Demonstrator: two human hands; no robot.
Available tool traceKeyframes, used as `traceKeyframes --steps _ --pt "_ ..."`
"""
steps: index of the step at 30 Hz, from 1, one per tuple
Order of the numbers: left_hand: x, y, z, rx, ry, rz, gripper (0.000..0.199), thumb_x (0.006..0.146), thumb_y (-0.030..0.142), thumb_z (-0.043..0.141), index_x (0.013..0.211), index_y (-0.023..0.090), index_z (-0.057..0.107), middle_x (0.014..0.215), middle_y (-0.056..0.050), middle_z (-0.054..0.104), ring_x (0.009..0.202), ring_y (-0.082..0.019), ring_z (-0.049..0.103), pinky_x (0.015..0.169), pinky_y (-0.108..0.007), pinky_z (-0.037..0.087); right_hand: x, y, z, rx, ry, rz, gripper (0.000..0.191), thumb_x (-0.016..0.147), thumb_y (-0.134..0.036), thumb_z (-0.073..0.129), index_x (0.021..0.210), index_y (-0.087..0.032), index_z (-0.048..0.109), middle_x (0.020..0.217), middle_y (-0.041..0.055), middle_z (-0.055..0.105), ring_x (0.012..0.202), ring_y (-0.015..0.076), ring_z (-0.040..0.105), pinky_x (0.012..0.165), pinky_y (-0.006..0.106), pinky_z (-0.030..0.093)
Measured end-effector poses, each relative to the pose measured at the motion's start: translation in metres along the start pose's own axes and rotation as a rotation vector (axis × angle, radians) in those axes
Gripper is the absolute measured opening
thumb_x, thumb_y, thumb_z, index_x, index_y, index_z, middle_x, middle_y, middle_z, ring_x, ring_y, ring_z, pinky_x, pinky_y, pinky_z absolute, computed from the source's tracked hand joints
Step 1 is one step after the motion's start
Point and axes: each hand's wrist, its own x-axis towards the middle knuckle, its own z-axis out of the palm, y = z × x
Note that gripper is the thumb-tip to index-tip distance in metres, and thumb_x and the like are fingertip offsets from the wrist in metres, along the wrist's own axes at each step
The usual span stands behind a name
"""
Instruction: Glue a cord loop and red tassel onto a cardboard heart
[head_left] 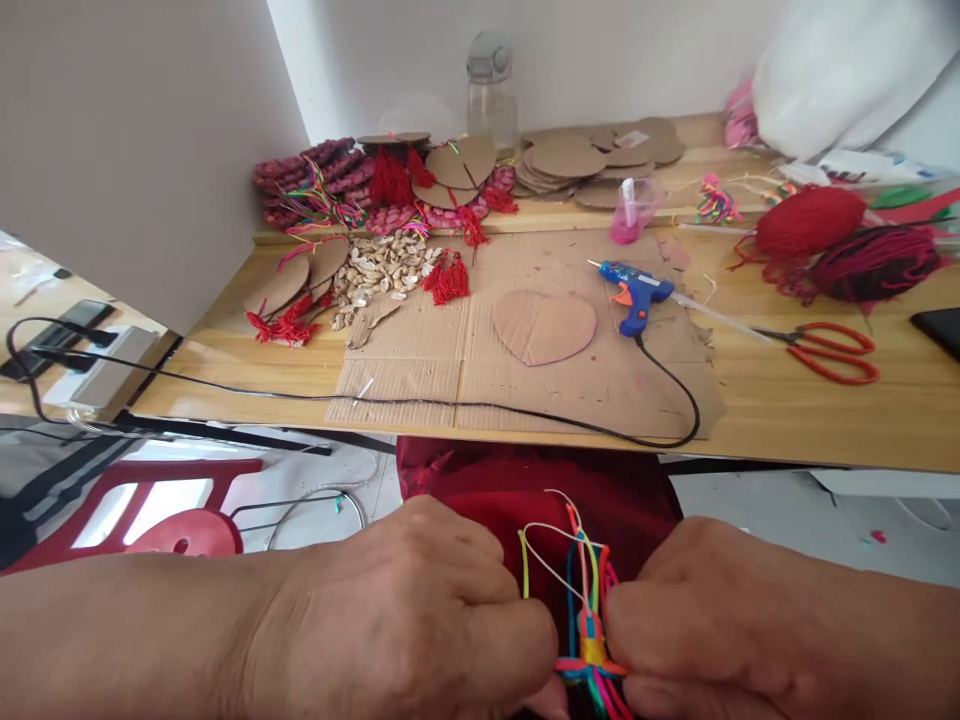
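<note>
My left hand (457,610) and my right hand (697,615) are both closed, low in the head view above a dark red cloth (480,470). Between them hangs a bundle of multicoloured cords (592,625), with pink, blue, yellow and green strands and a yellow wrapped band. A cord runs sideways from the band into each fist, and both hands grip it. Loose ends and a thin white loop (555,575) stick up above the band. The fingertips are mostly hidden behind the knuckles.
On the table, a heart-shaped cardboard piece (545,327) lies beside a blue glue gun (634,292) with a trailing black cord (375,398). Orange-handled scissors (832,350), red yarn (810,225), peanut shells (382,265), red tassels (448,280) and cardboard discs (562,160) surround them.
</note>
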Motion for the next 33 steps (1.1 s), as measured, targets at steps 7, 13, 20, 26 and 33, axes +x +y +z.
traceKeyframes --steps 7,13,20,26,33 --pt "-0.002 -0.030 0.003 -0.074 0.219 -0.210 0.024 0.105 0.025 0.046 0.087 0.016 0.059 0.075 -0.002 0.062 0.070 -0.015 0.052 0.068 -0.029 0.040 0.011 0.009 -0.010 -0.085 0.247 0.155 0.029 0.104 -0.035 0.049 0.082 -0.023 0.064 0.070 -0.0020 0.061 0.061 0.0125 0.052 0.057 0.023 0.041" --pt "0.001 -0.058 -0.008 -0.407 0.539 -0.443 0.041 0.102 0.035 0.054 0.067 0.015 0.059 0.087 -0.005 0.066 0.082 -0.015 0.057 0.078 -0.028 0.042 0.022 0.031 -0.009 0.025 0.471 0.181 0.029 0.105 -0.037 0.046 0.088 -0.022 0.065 0.076 -0.0001 0.064 0.066 0.0144 0.054 0.059 0.025 0.043" --pt "0.036 -0.053 0.010 -1.649 0.644 -0.206 0.056 0.098 0.054 0.053 0.060 0.017 0.036 0.066 -0.001 0.062 0.059 -0.013 0.061 0.053 -0.021 0.045 0.026 0.038 -0.015 0.267 0.432 0.184 0.034 0.104 -0.044 0.046 0.084 -0.022 0.062 0.080 -0.0004 0.061 0.073 0.0142 0.053 0.070 0.026 0.045" --pt "0.044 -0.057 0.020 -1.795 0.746 -0.272 0.049 0.102 0.043 0.051 0.063 0.016 0.044 0.063 0.001 0.051 0.065 -0.012 0.060 0.064 -0.022 0.048 0.011 0.056 -0.013 0.571 0.681 0.120 0.041 0.100 -0.044 0.055 0.068 -0.021 0.062 0.080 -0.0008 0.060 0.062 0.0102 0.050 0.065 0.026 0.043" --pt "0.047 -0.050 0.027 -1.831 0.608 -0.276 0.052 0.106 0.048 0.036 0.065 0.016 0.041 0.064 0.001 0.045 0.062 -0.013 0.056 0.062 -0.025 0.043 0.028 0.044 -0.006 1.079 0.508 -0.196 0.044 0.102 -0.052 0.045 0.070 -0.022 0.050 0.076 -0.0014 0.061 0.056 0.0142 0.060 0.067 0.035 0.048"
